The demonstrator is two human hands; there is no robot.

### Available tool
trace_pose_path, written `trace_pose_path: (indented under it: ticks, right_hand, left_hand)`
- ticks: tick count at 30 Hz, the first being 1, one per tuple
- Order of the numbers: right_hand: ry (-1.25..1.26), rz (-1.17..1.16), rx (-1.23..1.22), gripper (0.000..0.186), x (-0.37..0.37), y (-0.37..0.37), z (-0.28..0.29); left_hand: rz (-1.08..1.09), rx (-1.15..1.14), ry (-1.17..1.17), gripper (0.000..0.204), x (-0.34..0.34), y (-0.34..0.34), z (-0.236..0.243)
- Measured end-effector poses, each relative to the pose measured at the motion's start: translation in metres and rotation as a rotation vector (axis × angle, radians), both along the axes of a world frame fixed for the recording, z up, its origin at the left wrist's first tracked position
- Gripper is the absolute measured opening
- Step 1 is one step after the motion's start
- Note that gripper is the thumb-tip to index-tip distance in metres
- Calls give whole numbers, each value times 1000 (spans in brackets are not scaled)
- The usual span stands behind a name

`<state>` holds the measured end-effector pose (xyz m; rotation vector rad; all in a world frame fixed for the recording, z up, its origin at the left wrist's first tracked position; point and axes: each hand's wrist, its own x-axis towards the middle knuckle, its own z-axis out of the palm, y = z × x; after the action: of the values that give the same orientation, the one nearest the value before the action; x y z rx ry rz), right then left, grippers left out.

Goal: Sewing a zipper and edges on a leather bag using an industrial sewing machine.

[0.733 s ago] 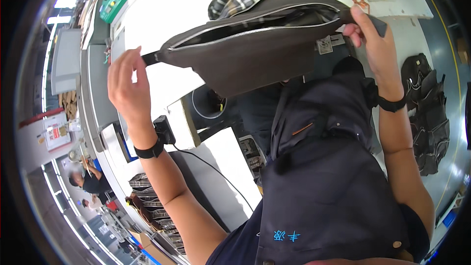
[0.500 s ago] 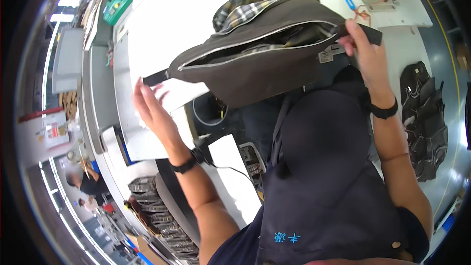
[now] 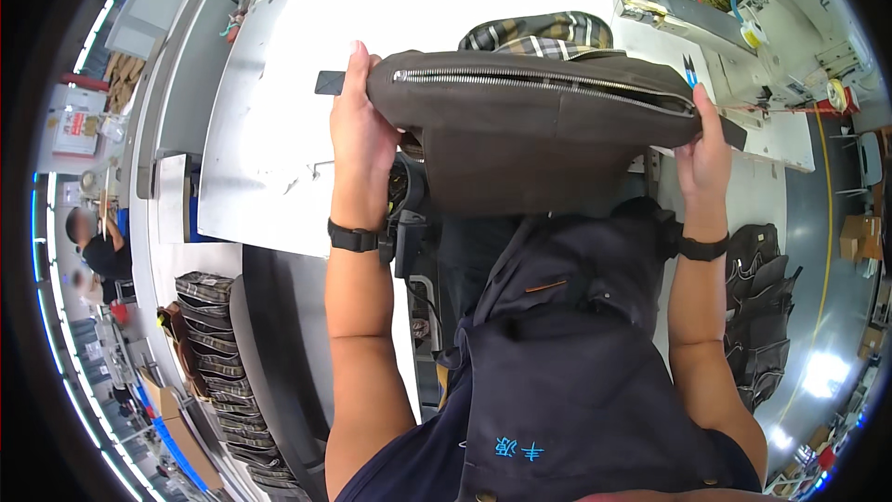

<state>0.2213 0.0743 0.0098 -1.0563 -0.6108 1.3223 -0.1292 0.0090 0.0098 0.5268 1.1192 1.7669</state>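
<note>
A dark brown fabric bag (image 3: 520, 163) is stretched out above the white table, its long metal zipper (image 3: 520, 84) facing up. Plaid lining cloth (image 3: 544, 33) puffs out behind its far edge. My left hand (image 3: 362, 125) is closed around the bag's left end, where a dark strap tab (image 3: 328, 83) pokes out past the fingers. At the opposite end, my right hand (image 3: 704, 153) pinches the corner near another dark tab (image 3: 734, 135). The zipper slit gapes slightly toward the right and looks nearly closed at the left. The bag's underside is hidden.
Blue-handled thread snips (image 3: 690, 72) lie on the white table (image 3: 269, 144) beyond my right hand. A sewing machine (image 3: 688, 14) stands at the far right. Plaid-lined pieces (image 3: 218, 372) are stacked at left; dark bag pieces (image 3: 757, 316) hang at right. A person (image 3: 102, 246) sits far left.
The bag has come nearer and levelled out, and its wide zipper opening has narrowed. My left hand has shifted from the strap tab onto the bag's end; the right has lowered slightly.
</note>
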Motion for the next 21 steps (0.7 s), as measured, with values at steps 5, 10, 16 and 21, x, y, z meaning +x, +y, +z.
trace_pose_path:
  ticks: [5, 10, 16, 21]
  right_hand:
    - [342, 363, -53, 34, 1, 16, 0]
    - [367, 192, -110, 28, -5, 15, -6]
    - [353, 325, -71, 32, -7, 11, 1]
    - [566, 465, -125, 47, -8, 19, 0]
  left_hand:
    - [86, 123, -231, 40, 21, 16, 4]
    - [15, -157, 131, 49, 22, 0, 3]
    - [8, -65, -159, 44, 20, -17, 23]
    - [-70, 54, -236, 45, 30, -31, 53]
